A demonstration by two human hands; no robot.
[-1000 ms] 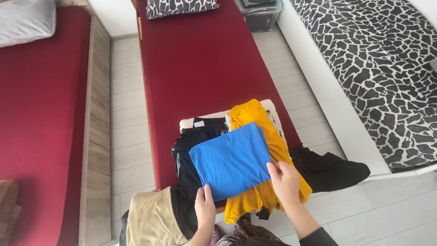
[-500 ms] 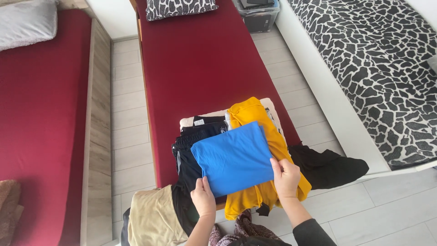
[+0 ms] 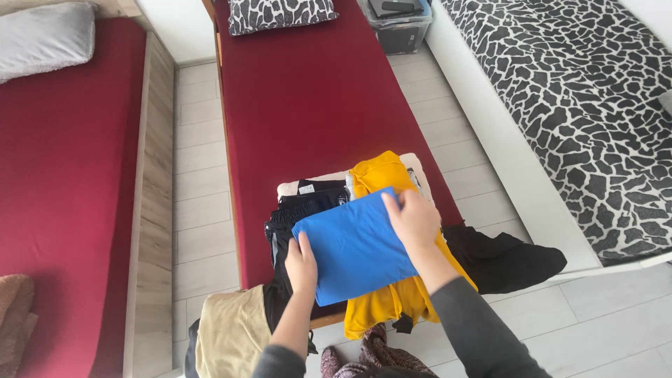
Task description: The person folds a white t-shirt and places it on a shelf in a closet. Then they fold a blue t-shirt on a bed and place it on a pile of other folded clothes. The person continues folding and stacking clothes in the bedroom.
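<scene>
Beyond the clothes pile [image 3: 329,203] the red bed top [image 3: 308,98] lies bare as far as the patterned pillow [image 3: 280,12], giving open room for a hand to pass forward from the pile. On the pile itself both hands take up the top: the left hand [image 3: 301,264] sits at the near left edge of the blue folded shirt [image 3: 353,248] and the right hand [image 3: 414,218] at its far right corner, with the yellow garment [image 3: 381,175] heaped just behind. Right of the pile a black garment [image 3: 504,262] hangs over the bed edge, left of the pile runs a bare strip of pale floor [image 3: 199,189], and a beige garment [image 3: 234,332] lies at the pile's near left corner.
</scene>
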